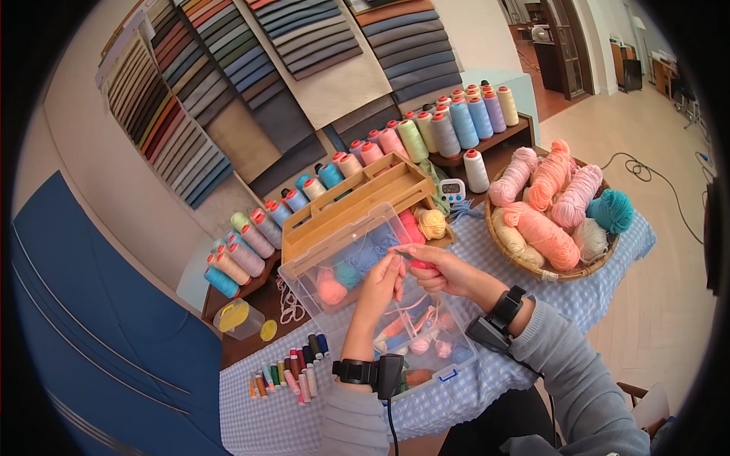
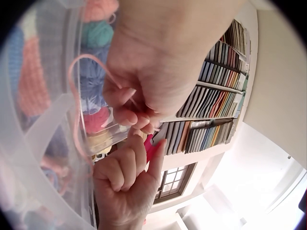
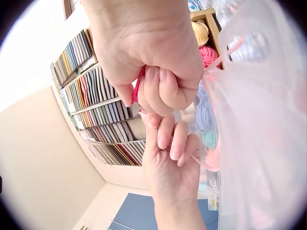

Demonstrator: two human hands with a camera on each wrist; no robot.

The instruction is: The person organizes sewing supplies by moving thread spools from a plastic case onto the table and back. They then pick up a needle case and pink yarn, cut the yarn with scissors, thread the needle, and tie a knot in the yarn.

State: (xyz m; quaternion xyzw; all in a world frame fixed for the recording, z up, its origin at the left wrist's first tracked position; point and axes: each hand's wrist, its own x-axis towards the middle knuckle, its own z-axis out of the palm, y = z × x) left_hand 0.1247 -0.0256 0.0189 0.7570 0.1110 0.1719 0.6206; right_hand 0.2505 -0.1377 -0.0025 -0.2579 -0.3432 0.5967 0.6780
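Observation:
My right hand (image 1: 449, 272) grips a pair of red-handled thread snips (image 1: 420, 264), whose grey blade points toward the left hand's fingertips. Beside it, my left hand (image 1: 382, 283) pinches a pink yarn strand (image 2: 76, 110) between thumb and fingers. From the left hand the strand loops out and hangs down toward the box. Both hands are close together above a clear plastic box (image 1: 435, 375) with compartments of small yarn balls and knitted pieces. The box's transparent lid (image 1: 298, 278) stands raised behind the hands. Curled fingers hide most of the snips' handle.
A wicker basket (image 1: 498, 242) of yarn skeins stands at the right. Behind the lid is a wooden organizer (image 1: 319, 229) with yarn balls. Small thread spools (image 1: 293, 380) lie at the left on a checked cloth (image 1: 258, 425). Thread cones (image 1: 464, 121) and a timer (image 1: 452, 190) line the back.

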